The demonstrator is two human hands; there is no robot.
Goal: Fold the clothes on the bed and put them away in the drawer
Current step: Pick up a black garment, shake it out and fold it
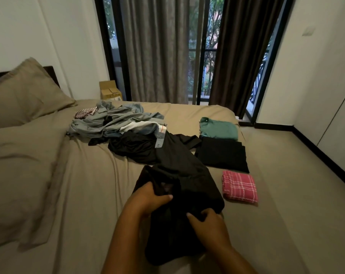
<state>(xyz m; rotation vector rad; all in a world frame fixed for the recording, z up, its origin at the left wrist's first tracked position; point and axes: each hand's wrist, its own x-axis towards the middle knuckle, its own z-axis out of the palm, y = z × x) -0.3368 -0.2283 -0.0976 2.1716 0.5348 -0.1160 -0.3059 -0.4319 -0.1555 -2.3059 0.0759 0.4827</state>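
We hold the crumpled black cloth garment near the tan bed's near edge, left hand and right hand both pinching bunched fabric. Its length trails away toward the bed's middle. Folded pink plaid cloth, folded black garment and folded green shirt line the right edge; an unfolded grey-blue heap lies beyond.

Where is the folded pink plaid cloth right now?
In the head view the pink plaid cloth lies on the bed's right side, nearer than the folded black garment and right of the dark garment gripped by the left hand and right hand.
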